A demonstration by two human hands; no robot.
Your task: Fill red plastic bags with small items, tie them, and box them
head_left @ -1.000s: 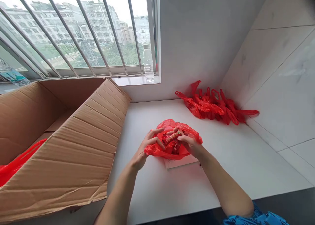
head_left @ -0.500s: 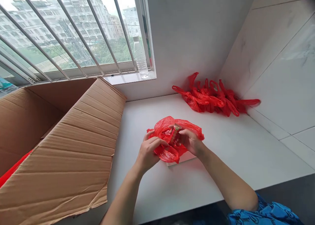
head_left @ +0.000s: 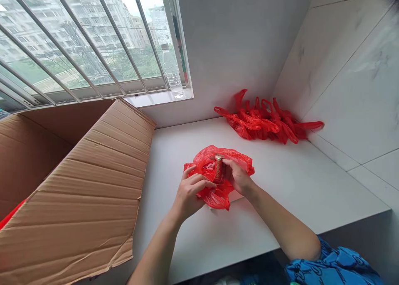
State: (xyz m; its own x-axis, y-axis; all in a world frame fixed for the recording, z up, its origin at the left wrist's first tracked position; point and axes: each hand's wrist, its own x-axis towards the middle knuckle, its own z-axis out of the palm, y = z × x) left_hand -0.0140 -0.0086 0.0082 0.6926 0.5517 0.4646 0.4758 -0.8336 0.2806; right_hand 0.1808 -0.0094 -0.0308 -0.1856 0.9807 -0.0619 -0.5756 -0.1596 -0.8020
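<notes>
One oblong red-and-gold wrapped packet [head_left: 218,169] sits clamped in the right hand [head_left: 239,178] over an open red plastic bag [head_left: 237,155]; left hand [head_left: 189,192], at eight o'clock, grip unclear. Judged partway: packet in hand, bag unclosed.

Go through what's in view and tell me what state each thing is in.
Red bag under the hands: open, crumpled
Red packet: held, whether sealed unclear
Left hand: fingers bent over the bag
Right hand: gripping the packet
Cardboard box: open-topped, creased
Bottle: upright, capped
Red bags by the wall: heaped, crumpled
</notes>
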